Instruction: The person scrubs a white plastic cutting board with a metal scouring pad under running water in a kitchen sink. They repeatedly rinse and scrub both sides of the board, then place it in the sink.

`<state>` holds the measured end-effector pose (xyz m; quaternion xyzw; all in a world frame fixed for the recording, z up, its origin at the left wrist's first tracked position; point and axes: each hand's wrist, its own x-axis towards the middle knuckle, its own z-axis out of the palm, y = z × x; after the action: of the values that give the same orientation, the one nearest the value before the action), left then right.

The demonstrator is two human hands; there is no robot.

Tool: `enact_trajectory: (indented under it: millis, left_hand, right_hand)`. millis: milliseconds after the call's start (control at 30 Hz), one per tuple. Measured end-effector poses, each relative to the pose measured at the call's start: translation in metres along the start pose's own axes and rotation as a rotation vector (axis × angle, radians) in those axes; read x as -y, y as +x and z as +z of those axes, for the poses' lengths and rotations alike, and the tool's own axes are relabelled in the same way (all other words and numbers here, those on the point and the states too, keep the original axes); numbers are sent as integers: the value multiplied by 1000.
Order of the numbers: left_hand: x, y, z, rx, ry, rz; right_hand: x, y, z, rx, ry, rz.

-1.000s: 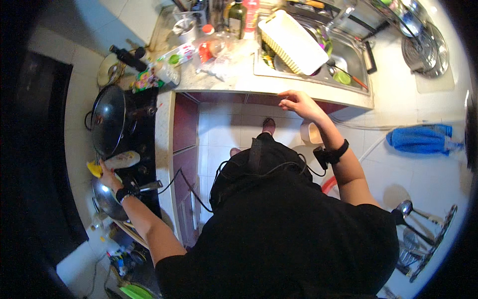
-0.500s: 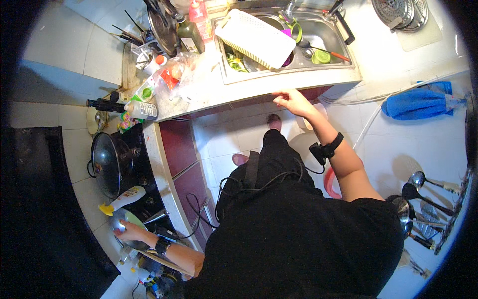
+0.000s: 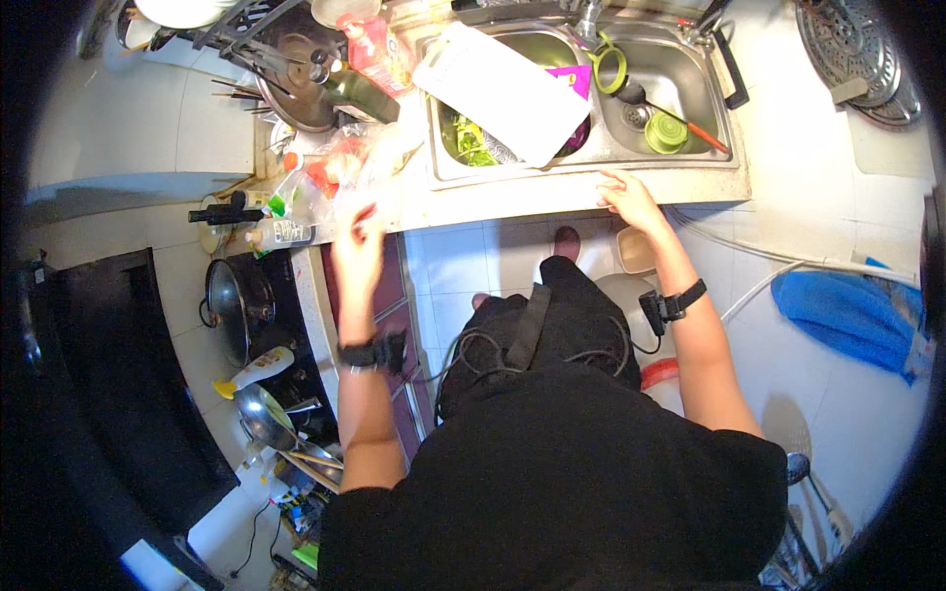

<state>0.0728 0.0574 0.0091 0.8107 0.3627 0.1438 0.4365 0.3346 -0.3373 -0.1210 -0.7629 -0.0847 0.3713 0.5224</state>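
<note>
My right hand (image 3: 631,202) hovers at the front edge of the sink counter, fingers loosely bent and apart, with nothing in it. My left hand (image 3: 357,251), slightly blurred, is raised over the counter's front edge near a clear plastic bag (image 3: 345,167). Its fingers look parted and no held thing shows. Past my hands, a white plastic basket (image 3: 507,94) lies tilted across the left basin of the steel sink (image 3: 680,74). Leafy greens (image 3: 473,146) and a purple package (image 3: 574,77) show around it. The right basin holds a green round container (image 3: 666,132) and a black ladle (image 3: 631,91) with an orange-red handle.
Left of me, a lidded wok (image 3: 236,310), a spray bottle (image 3: 264,366) with a yellow top and a steel pan (image 3: 264,414) stand on the stove. A dark oil bottle (image 3: 357,94) is on the counter. A blue towel (image 3: 847,315) hangs right.
My left hand has let go of the pan by the stove and swung forward to the counter. My right hand has shifted slightly right. The view has turned a little.
</note>
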Motion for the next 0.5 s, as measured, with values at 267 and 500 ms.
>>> enact_trajectory:
  millis: [267,500]
  left_hand:
    - [-24,108,170,424,-79,-445]
    - [3,179,234,526,-188,-643]
  right_hand:
    - [11,21,-20,119,256,104]
    - [27,48,-11,112,217,126]
